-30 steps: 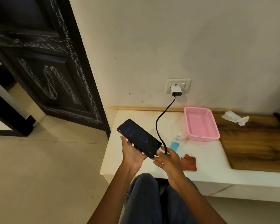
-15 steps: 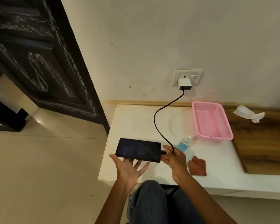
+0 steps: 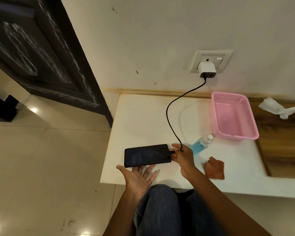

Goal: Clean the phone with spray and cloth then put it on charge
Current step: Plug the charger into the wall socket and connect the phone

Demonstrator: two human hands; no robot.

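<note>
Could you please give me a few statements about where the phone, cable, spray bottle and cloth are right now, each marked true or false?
1. The black cable runs from the white charger in the wall socket down to the phone. True.
2. The right hand grips the spray bottle. False: it pinches the cable plug at the phone's end.
3. The left hand lies open, palm up, under the phone's near edge. True.
4. The brown cloth lies inside the pink basket. False: it lies on the white counter, near the basket.
</note>
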